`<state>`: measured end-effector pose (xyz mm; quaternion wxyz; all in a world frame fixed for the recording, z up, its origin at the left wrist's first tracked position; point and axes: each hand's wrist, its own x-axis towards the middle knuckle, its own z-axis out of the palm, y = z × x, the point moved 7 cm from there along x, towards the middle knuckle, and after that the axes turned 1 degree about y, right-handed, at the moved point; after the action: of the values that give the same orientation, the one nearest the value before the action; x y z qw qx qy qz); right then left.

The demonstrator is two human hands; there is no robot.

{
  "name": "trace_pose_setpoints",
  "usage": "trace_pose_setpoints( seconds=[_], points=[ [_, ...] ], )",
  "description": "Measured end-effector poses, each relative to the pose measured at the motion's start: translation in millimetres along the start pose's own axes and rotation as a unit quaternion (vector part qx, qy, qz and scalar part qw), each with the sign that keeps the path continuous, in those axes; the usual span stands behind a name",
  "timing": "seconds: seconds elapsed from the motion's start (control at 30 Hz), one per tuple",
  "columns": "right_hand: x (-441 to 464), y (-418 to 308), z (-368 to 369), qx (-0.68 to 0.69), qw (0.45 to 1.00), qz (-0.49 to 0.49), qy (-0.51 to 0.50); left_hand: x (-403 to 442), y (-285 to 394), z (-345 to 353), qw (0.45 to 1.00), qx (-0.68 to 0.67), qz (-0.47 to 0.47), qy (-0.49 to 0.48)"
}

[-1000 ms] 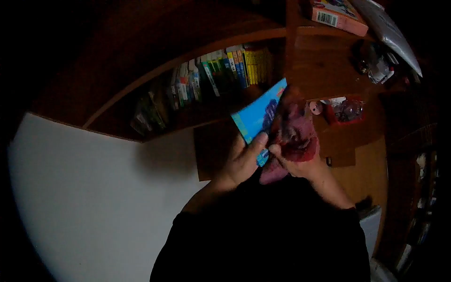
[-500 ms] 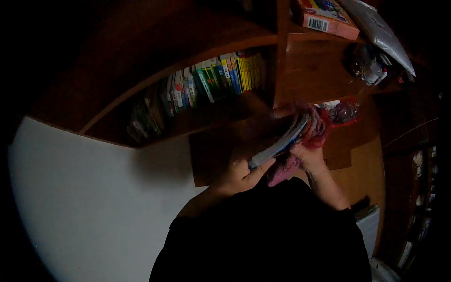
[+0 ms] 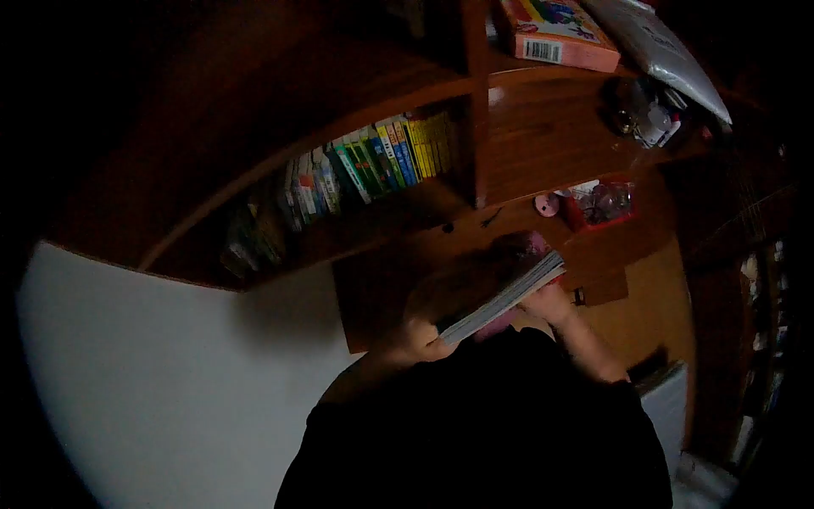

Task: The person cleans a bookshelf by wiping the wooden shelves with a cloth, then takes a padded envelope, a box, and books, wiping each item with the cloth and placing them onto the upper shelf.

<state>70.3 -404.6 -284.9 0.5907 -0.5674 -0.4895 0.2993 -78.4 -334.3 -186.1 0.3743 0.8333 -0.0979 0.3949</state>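
A book (image 3: pixel 504 297) is seen edge-on in front of my body, its pale page edges facing up and its length slanting up to the right. My left hand (image 3: pixel 426 338) is closed on the book's lower left end, somewhat blurred. At the book's right end, my right hand (image 3: pixel 547 304) grips a reddish-pink cloth (image 3: pixel 534 244) against the far side; its fingers are partly hidden. Some of the cloth shows above the book and some below it.
Beyond my hands, a wooden shelf (image 3: pixel 365 222) holds a row of books (image 3: pixel 381 161). To the right are a red basket (image 3: pixel 600 222) with small items, a round pink object (image 3: pixel 546 204), a pink box (image 3: pixel 568 53) and a silvery package (image 3: pixel 666 55) higher up.
The book has turned from its blue cover to its page edges and moved lower. Both hands have come down with it, and the shelves have shifted left in view.
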Motion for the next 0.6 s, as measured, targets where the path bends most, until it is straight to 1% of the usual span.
trace_pose_setpoints(
  seconds=[0.03, 0.07, 0.1, 0.13, 0.17, 0.2, 0.23, 0.27, 0.3, 0.33, 0.37, 0.4, 0.43, 0.47, 0.5, 0.57, 0.6],
  points=[
    [2, 6, 0, -0.027, 0.999, 0.033, -0.022, -1, 4, -1, 1.000, 0.006, 0.007, -0.001],
    [4, 4, -1, -0.031, 0.999, 0.027, -0.015, 1, 2, -8, 0.998, -0.006, -0.053, 0.023],
    [4, 7, -16, 0.030, 0.995, 0.070, 0.070, 0, -1, -11, 0.997, -0.014, -0.074, 0.036],
    [2, 11, -30, 0.093, 0.977, 0.110, 0.156, -1, -3, -14, 0.994, -0.022, -0.094, 0.049],
    [5, 1, -40, 0.086, 0.978, 0.099, 0.163, -9, -18, -18, 0.983, -0.035, -0.163, 0.075],
    [8, -19, -54, 0.128, 0.974, 0.031, 0.186, -13, -33, -21, 0.967, -0.048, -0.231, 0.100],
    [7, -41, -67, 0.169, 0.964, -0.035, 0.205, -5, -35, -20, 0.969, -0.050, -0.219, 0.100],
    [4, -58, -67, 0.143, 0.972, -0.042, 0.181, 0, -39, -12, 0.967, 0.047, -0.248, 0.024],
    [3, -76, -69, 0.140, 0.971, -0.048, 0.186, 1, -42, -4, 0.949, 0.146, -0.274, -0.053],
    [7, -106, -51, -0.049, 0.989, -0.120, 0.071, 3, -47, 5, 0.946, 0.123, -0.291, -0.068],
    [10, -112, -36, -0.149, 0.978, -0.148, 0.012, 4, -51, 15, 0.942, 0.100, -0.309, -0.083],
    [12, -118, -22, -0.240, 0.952, -0.186, -0.043, 21, -36, 22, 0.965, 0.054, -0.246, -0.077],
    [19, -98, -17, -0.247, 0.962, -0.115, -0.015, 23, -33, 25, 0.973, 0.040, -0.215, -0.073],
    [19, -84, -17, -0.252, 0.964, -0.081, 0.000, 25, -29, 28, 0.980, 0.026, -0.183, -0.070],
    [19, -70, -16, -0.255, 0.966, -0.048, 0.015, 29, -27, 27, 0.981, 0.027, -0.178, -0.069],
    [11, -72, -14, -0.175, 0.976, -0.125, 0.019, 34, -25, 29, 0.973, 0.015, -0.206, -0.102],
    [8, -80, -15, -0.265, 0.954, -0.141, 0.023, 35, -24, 30, 0.970, 0.011, -0.215, -0.113]
  ],
)
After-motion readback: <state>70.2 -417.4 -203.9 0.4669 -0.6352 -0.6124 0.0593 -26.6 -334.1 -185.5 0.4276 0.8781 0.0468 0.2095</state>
